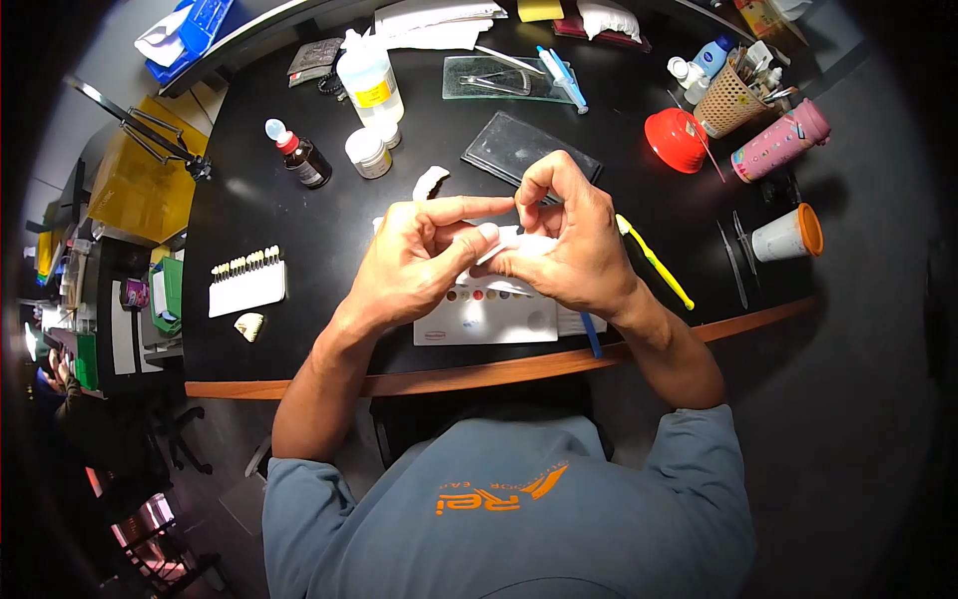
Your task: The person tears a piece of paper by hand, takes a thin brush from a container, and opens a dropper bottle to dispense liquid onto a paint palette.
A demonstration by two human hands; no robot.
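Both hands meet above the middle of the black table, over a white palette with small coloured wells. My left hand pinches a white tissue between thumb and fingers, its index finger stretched toward the other hand. The same tissue lies under the thumb of my right hand, whose index finger and thumb are bent. Anything small between the fingertips is too tiny to make out. Just behind my left hand lies a cream-coloured curved piece. A black flat case is beyond my right hand.
To the left are a shade guide, a dark bottle, a white jar and a clear bottle. On the right are a yellow brush, tweezers, a white cup and a red bowl. A glass plate lies behind.
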